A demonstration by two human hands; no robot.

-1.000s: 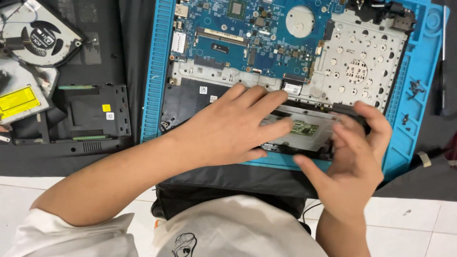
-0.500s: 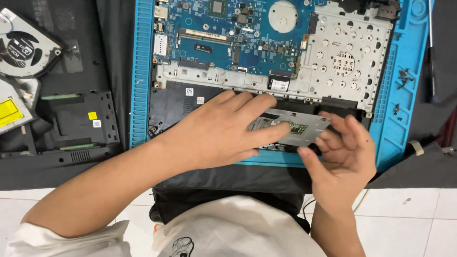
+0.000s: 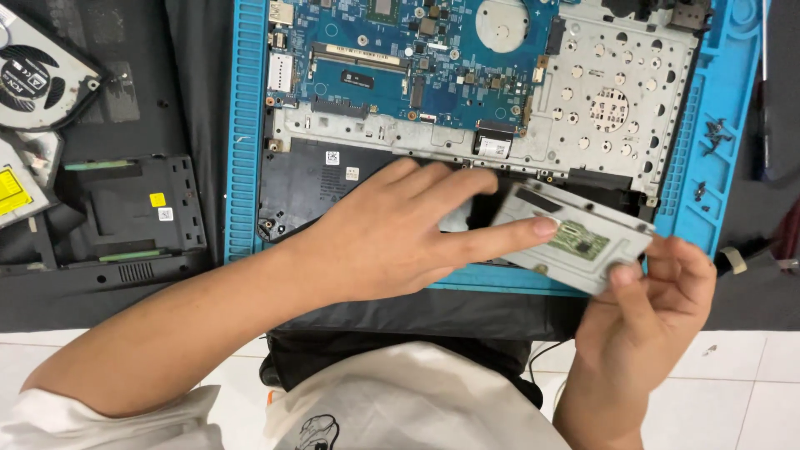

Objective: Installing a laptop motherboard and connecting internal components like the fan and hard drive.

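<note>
The grip of the right hand (image 3: 646, 317) was closed on a grey touchpad module (image 3: 575, 237), thumb on its near edge and fingers behind, holding it tilted above the front edge of the opened laptop chassis (image 3: 333, 179), so its underside with one small green circuit patch faced up. The left hand (image 3: 392, 233) lay flat and open, gripping nothing, its forefinger tip pressed on the module's surface, apparently to steady it. One blue motherboard (image 3: 400, 58) sat in the chassis, which rested on one blue ridged repair mat (image 3: 246, 125) on the worktop; the mat's side tray held a small cluster of loose screws (image 3: 714, 133), too small to count. To the left lay one cooling fan (image 3: 37, 75) and one black cover panel (image 3: 125, 208).
</note>
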